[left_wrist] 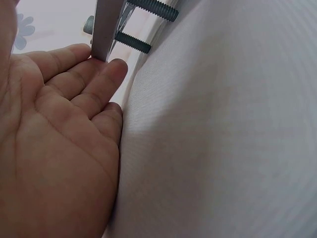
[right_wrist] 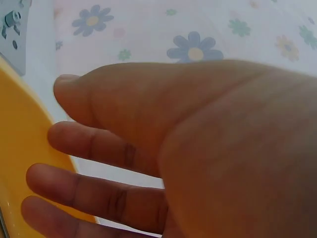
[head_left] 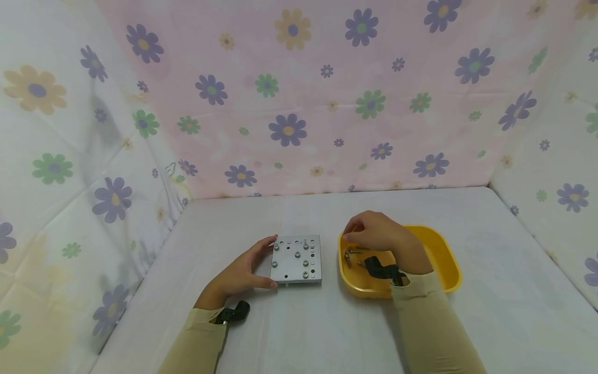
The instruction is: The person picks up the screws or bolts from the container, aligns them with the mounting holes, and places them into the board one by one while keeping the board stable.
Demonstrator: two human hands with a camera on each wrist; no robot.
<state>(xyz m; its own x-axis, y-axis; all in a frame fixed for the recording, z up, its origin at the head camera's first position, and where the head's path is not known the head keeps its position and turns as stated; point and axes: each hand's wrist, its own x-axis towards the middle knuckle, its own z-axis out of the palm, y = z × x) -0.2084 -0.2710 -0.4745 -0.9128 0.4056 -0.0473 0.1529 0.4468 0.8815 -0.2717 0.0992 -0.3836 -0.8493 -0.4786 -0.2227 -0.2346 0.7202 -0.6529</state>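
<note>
A square silver metal plate (head_left: 289,271) with several socket-head screws (head_left: 297,254) set in its holes lies on the table. My left hand (head_left: 240,272) holds it by the left side, thumb at the near corner and fingers at the far corner. Threaded screw shanks (left_wrist: 133,42) stick out of the plate's underside in the left wrist view. Over the left part of a yellow bin (head_left: 444,262) hovers my right hand (head_left: 379,231), its fingers loosely bent with nothing between them. Below that hand, several loose screws (head_left: 348,257) lie in the bin, partly hidden by the wrist camera.
The bin stands just right of the plate, with a strip of white table (head_left: 330,311) between them. Flower-patterned cloth (head_left: 289,161) hangs behind the table and along both sides. Each wrist carries a black camera (head_left: 380,269).
</note>
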